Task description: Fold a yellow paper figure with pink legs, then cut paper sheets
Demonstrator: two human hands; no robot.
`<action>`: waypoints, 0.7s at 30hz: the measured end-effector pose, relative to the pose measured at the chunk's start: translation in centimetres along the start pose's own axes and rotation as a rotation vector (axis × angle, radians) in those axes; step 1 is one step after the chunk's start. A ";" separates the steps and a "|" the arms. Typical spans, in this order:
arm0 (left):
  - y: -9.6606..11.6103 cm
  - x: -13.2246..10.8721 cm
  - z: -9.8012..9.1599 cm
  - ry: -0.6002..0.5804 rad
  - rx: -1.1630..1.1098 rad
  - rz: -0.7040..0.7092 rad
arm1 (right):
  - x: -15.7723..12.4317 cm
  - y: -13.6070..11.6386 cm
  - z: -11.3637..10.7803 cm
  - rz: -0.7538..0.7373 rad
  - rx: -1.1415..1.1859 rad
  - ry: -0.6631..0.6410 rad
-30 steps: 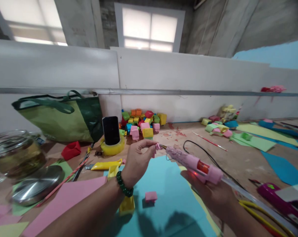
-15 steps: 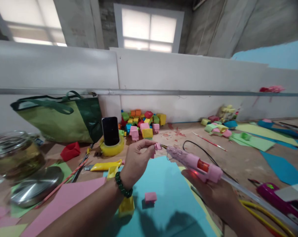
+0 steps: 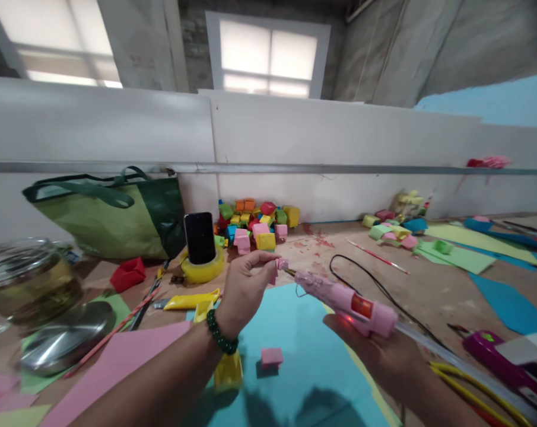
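Note:
Between thumb and fingertips, my left hand point(image 3: 248, 283) pinches a small folded pink paper piece point(image 3: 282, 264). My right hand point(image 3: 375, 350) is wrapped round a pink hot glue gun point(image 3: 346, 299), its red light glowing and a clear glue stick point(image 3: 432, 342) running out of the back. The gun's metal nozzle points left and meets or nearly meets the pink piece. Below, a small pink paper box point(image 3: 272, 357) rests on a light blue sheet point(image 3: 301, 338). Yellow folded paper point(image 3: 228, 373) lies by my left wrist, partly hidden by it.
A pile of coloured paper boxes point(image 3: 254, 222) sits against the wall. To the left are a phone point(image 3: 200, 237) on a tape roll point(image 3: 203, 265), a yellow cutter point(image 3: 190, 299), a green bag point(image 3: 112, 213) and a glass jar point(image 3: 25, 284). A black cord point(image 3: 379, 287) loops on the right.
The glue gun has shifted slightly left and down, its nozzle now under the pink piece. My left hand has tilted the piece a little and keeps its pinch.

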State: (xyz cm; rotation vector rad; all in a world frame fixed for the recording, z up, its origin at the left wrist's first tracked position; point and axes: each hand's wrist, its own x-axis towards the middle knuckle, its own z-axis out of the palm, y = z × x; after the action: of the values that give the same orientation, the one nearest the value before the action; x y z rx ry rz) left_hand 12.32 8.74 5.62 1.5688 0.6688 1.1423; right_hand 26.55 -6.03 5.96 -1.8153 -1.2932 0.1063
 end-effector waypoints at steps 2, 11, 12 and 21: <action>-0.2 0.0 0.0 0.001 -0.003 0.002 | -0.1 0.1 0.0 0.014 0.022 0.019; -0.7 -0.2 0.5 -0.064 -0.099 -0.087 | 0.5 2.6 0.4 0.081 0.094 0.148; -0.7 -0.1 0.5 -0.069 -0.123 -0.102 | 0.8 2.6 0.3 0.068 0.116 0.147; -0.6 0.0 0.1 -0.056 -0.059 -0.042 | 1.2 1.9 0.0 0.091 0.162 0.051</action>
State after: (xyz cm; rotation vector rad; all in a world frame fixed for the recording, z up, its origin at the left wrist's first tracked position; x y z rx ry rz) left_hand 12.53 8.89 5.06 1.5243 0.6232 1.0738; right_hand 28.44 -5.25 5.16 -1.7268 -1.1326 0.2075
